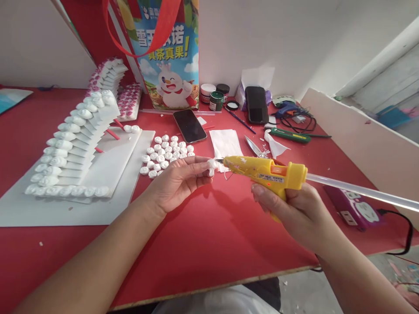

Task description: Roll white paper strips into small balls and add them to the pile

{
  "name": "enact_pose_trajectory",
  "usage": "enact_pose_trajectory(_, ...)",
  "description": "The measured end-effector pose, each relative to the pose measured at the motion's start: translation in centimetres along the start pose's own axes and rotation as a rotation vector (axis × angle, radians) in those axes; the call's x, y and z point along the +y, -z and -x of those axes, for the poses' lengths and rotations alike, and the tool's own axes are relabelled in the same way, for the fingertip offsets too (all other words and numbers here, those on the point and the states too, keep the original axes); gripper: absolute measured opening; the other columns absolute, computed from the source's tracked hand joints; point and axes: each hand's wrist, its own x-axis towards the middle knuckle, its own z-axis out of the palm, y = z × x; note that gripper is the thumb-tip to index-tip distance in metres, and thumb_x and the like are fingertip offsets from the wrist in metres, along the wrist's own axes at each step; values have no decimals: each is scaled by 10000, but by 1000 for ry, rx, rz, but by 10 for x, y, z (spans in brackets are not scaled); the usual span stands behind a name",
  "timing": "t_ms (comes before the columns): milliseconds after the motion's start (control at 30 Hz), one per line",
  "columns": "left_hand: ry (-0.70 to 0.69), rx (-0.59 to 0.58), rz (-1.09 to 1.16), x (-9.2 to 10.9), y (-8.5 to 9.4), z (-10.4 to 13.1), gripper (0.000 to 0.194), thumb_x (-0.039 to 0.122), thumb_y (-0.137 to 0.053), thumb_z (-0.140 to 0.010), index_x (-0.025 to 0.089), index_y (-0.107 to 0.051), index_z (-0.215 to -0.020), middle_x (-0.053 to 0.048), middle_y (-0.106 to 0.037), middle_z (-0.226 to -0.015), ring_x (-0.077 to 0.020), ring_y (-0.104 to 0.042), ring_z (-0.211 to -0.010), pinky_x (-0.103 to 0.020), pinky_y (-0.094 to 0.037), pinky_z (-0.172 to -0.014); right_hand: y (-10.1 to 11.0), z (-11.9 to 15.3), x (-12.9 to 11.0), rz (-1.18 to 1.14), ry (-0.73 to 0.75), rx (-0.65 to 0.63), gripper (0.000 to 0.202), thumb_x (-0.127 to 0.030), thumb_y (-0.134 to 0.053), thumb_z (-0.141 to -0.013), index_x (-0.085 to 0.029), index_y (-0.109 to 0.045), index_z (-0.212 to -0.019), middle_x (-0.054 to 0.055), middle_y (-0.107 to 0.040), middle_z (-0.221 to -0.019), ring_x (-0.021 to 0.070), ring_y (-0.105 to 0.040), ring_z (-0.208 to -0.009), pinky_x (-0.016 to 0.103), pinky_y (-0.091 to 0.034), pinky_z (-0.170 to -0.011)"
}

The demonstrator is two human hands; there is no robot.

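Observation:
Between the thumb and fingers of my left hand (183,176) is a small white paper rosette (212,167), with a twisted tail hanging down. My right hand (297,209) grips a yellow hot glue gun (262,169), a clear glue stick (360,190) jutting from its back. The gun's nozzle is at the rosette; whether they touch I cannot tell. Left of my left hand, several finished white rosettes (168,155) lie grouped on the table. Beyond the nozzle is a stack of white tissue squares (225,143).
At left, a white stepped model (88,131) edged with rosettes stands on a white board (121,209). Behind are a gift bag (170,65), paint jars (216,100), and phones (190,125). Scissors (255,147), a green cutter (290,135) and a purple power strip (356,209) lie rightward.

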Motion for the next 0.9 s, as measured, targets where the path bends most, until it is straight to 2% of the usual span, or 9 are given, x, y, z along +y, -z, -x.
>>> enact_pose_trajectory(267,-16,-39,-24,1,0,0,189,173,-875,-716,79,-796,-861,-60,-736,-766,-114,-674,-690,-203,-597,-691,-2,-3,0,-12,-15,-46,524,-633,-516,-976,-203,-472,-680,-10,-438,-625,109,-391,-546,277,-294,-488)
enact_pose_trajectory(533,-27,-28,29,0,3,-2,161,158,-883,-702,130,-808,-842,-46,-744,-776,-116,-690,-708,-210,-598,-718,0,1,-1,-7,3,-60,524,-626,-505,-985,-206,-453,-677,-17,-409,-626,105,-375,-544,277,-290,-492)
enact_pose_trajectory(900,-20,-34,-35,2,-2,1,202,206,-907,-678,113,-809,-829,-46,-733,-751,-106,-669,-684,-194,-593,-693,0,-3,-3,43,9,-37,521,-613,-505,-989,-210,-434,-667,-16,-426,-616,106,-392,-543,288,-277,-497)
